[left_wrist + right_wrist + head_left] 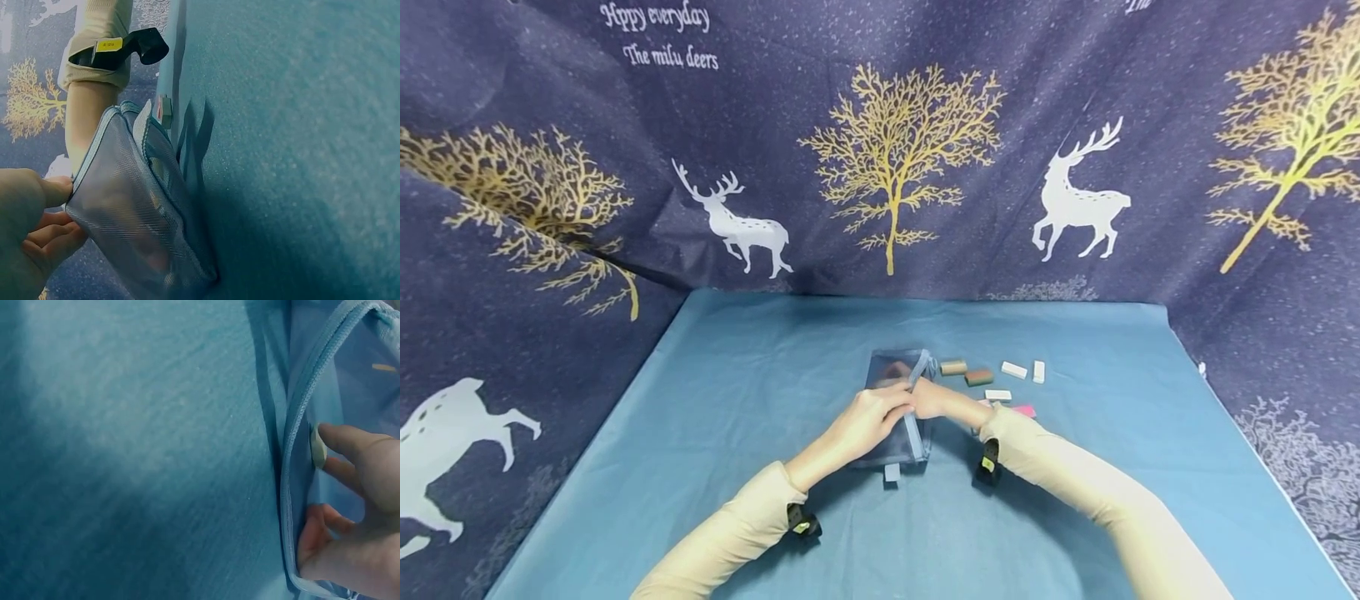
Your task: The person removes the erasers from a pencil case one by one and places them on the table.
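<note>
A dark translucent mesh zip pouch (876,446) with a light blue zipper edge lies on the cloth, its mouth facing right. My left hand (868,417) pinches the upper edge of the mouth between thumb and fingers and holds it raised, as the left wrist view shows. My right hand (931,400) reaches through the mouth into the pouch. In the right wrist view, the right thumb and a finger pinch a small pale block (319,447) inside, close to the pouch's lower side. The mesh dims the right fingers in the head view.
Right of the pouch lie several small blocks: a tan one (953,367), a brown and green one (979,377), white ones (1013,369) and a pink one (1024,411) partly behind the right forearm. A pale tab (891,473) shows at the pouch's near edge. Blue cloth (737,375) covers the table.
</note>
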{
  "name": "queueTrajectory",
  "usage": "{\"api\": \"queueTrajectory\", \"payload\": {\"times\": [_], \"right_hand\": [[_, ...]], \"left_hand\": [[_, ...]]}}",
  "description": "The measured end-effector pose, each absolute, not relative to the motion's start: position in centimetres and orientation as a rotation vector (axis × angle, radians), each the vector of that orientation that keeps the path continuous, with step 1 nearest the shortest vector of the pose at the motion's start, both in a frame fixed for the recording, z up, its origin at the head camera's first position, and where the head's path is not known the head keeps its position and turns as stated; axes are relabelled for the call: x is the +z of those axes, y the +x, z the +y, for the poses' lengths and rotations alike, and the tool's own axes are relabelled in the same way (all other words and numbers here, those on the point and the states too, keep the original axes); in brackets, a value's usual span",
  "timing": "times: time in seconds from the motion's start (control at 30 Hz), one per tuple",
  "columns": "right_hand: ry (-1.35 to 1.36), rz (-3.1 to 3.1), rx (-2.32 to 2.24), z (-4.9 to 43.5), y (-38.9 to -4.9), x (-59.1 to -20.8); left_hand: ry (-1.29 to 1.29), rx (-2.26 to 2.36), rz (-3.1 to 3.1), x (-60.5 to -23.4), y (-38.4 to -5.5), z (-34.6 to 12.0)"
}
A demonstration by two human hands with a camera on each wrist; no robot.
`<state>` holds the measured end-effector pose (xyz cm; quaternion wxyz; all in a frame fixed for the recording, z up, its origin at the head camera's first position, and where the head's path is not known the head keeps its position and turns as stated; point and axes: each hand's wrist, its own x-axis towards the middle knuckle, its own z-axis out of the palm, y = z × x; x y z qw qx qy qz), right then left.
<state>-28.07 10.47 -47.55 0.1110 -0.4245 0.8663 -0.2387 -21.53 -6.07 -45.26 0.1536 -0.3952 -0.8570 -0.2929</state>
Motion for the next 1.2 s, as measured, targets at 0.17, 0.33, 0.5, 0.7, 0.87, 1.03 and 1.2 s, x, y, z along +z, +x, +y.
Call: {"api": "queueTrajectory", "payload": {"times": [0.17,0.33,0.5,0.7,0.87,1.03,1.2], "right_hand": [[-1.296,2.561,-0.719,10.7,-28.3,-48.1],[-1.463,2.563,-0.701,11.7,-32.4,-54.8],[-1.333,2.540,-0.660,11.3,-28.7,-49.8],[-1.154,2.502,-0.849,11.3,-26.1,-46.5],[-1.094,2.526,-0.846,12.2,-26.6,-46.9],[-1.109,2.557,-0.829,13.7,-27.0,-47.3],[-1.140,2.525,-0.946,14.9,-26.8,-47.0]], "left_hand": [[-1.139,-0.835,-2.449,-45.1,-21.6,-6.1],[-1.136,-0.834,-2.408,-45.3,-21.7,-6.0],[-1.119,-0.821,-2.417,-45.5,-21.6,-5.9],[-1.122,-0.840,-2.429,-45.6,-21.4,-5.7],[-1.150,-0.882,-2.437,-45.7,-21.5,-5.8],[-1.165,-0.878,-2.461,-45.6,-21.6,-6.0],[-1.168,-0.874,-2.457,-45.6,-21.7,-6.0]]}}
